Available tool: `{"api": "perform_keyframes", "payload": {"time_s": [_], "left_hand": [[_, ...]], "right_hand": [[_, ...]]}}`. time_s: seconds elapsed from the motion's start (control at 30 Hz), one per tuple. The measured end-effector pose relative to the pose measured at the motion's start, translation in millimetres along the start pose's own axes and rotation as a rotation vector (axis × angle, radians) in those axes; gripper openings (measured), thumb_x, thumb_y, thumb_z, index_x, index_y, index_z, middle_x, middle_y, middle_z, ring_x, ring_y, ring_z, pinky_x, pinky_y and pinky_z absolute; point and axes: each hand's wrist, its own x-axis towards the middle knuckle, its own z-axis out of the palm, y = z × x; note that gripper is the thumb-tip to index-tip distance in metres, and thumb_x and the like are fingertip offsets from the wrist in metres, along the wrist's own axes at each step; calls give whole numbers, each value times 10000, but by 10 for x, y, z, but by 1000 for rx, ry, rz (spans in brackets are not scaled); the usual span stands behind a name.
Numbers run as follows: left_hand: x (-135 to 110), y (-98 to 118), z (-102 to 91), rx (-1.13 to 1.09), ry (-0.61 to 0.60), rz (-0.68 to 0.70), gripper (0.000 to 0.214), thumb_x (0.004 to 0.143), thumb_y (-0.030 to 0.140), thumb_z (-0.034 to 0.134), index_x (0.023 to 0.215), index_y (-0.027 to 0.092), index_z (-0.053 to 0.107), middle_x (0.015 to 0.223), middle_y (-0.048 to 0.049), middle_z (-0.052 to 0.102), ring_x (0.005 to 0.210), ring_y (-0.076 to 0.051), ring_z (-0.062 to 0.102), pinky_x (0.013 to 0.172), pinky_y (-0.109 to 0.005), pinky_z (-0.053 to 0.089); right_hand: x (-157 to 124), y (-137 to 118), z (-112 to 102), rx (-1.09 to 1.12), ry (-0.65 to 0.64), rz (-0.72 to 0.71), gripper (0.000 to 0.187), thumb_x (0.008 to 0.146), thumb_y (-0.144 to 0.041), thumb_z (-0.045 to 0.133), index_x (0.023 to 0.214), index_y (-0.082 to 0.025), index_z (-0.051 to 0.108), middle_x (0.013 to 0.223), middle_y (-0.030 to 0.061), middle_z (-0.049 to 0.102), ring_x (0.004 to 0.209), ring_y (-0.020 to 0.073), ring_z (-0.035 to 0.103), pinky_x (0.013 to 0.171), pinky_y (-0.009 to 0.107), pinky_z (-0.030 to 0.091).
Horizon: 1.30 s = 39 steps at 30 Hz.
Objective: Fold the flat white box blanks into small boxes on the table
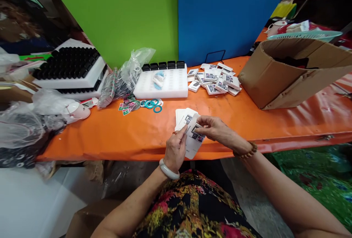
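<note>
A flat white printed carton (195,141) is held over the front edge of the table. My left hand (176,150), with a pale bangle at the wrist, is closed on its left side. At its upper right, my right hand (216,130), wearing a beaded bracelet, has its fingers closed on the carton's edge and flap. Just behind lie more flat white cartons (180,117), partly hidden by the held one. Whether the held carton is opened up inside cannot be seen.
A pile of small white boxes (217,78) lies behind my hands. Left of it are a white foam tray (176,84) with black pieces, teal rings (157,109), small printed cards (129,104) and plastic bags (134,69). A cardboard box (275,80) stands right; stacked foam trays (71,78) stand left.
</note>
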Motion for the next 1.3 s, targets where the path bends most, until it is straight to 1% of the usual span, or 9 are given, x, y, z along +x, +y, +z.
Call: {"api": "perform_keyframes", "payload": {"time_s": [0.27, 0.47, 0.63, 0.73, 0.87, 0.93, 1.07, 1.2, 1.3], "left_hand": [[-136, 110, 95, 312, -199, 26, 490, 882, 411, 487, 1300, 158, 456, 907, -113, 649, 823, -232, 630, 744, -351, 514], [-165, 190, 75, 168, -271, -71, 403, 897, 347, 475, 1258, 170, 489, 914, -103, 664, 844, -235, 629, 763, -354, 495], [-179, 301, 64, -236, -325, -153, 248, 919, 273, 417, 1079, 217, 599, 898, -33, 684, 801, -174, 629, 734, -266, 475], [-199, 273, 83, -404, -231, -255, 224, 902, 303, 449, 1006, 198, 618, 896, -25, 682, 812, -165, 618, 743, -255, 473], [-213, 146, 124, -659, -96, -481, 233, 847, 378, 527, 940, 169, 570, 850, -31, 675, 713, -145, 610, 662, -247, 486], [-215, 105, 143, -784, -59, -562, 259, 816, 412, 561, 910, 172, 543, 797, -15, 667, 664, -131, 604, 629, -235, 485], [-230, 100, 170, -814, -51, -624, 290, 774, 437, 607, 861, 165, 560, 714, 16, 631, 615, -104, 569, 584, -206, 460], [-267, 103, 159, -764, -126, -618, 319, 762, 398, 620, 948, 141, 597, 673, 21, 606, 583, -91, 542, 548, -192, 435], [-326, 78, 142, -748, -135, -564, 422, 757, 315, 627, 1136, 166, 518, 774, 4, 644, 688, -116, 602, 643, -220, 481]], "right_hand": [[-148, 277, 123, 384, -22, 98, 240, 614, -282, 677, 637, -185, 459, 415, -108, 424, 309, 12, 262, 330, 169, 154], [-230, 363, 221, 507, 70, 71, 319, 576, -262, 715, 645, -201, 410, 425, -126, 378, 323, 9, 245, 330, 155, 153], [-301, 382, 324, 277, 181, -45, 208, 672, -283, 643, 678, -211, 448, 495, -80, 450, 374, 56, 351, 358, 193, 280], [-409, 352, 402, -83, 403, -261, 65, 754, -249, 588, 776, -216, 537, 744, 17, 586, 623, 140, 544, 589, 285, 458], [-511, 463, 454, -260, 682, -312, 336, 757, -314, 636, 1063, -219, 533, 1105, 108, 549, 814, 199, 573, 746, 361, 475], [-517, 597, 462, -139, 573, -196, 423, 717, -381, 685, 1067, -214, 515, 1029, 89, 585, 745, 189, 582, 691, 352, 488], [-513, 850, 467, 237, 238, -29, 314, 703, -464, 683, 784, -204, 525, 657, -16, 571, 576, 137, 543, 552, 278, 469], [-575, 1019, 447, 323, 211, -4, 330, 695, -468, 695, 721, -199, 506, 616, -30, 544, 560, 120, 517, 526, 251, 449], [-651, 1132, 450, 239, 232, -58, 339, 739, -424, 673, 960, -216, 523, 722, -12, 598, 620, 139, 560, 596, 282, 488]]}}
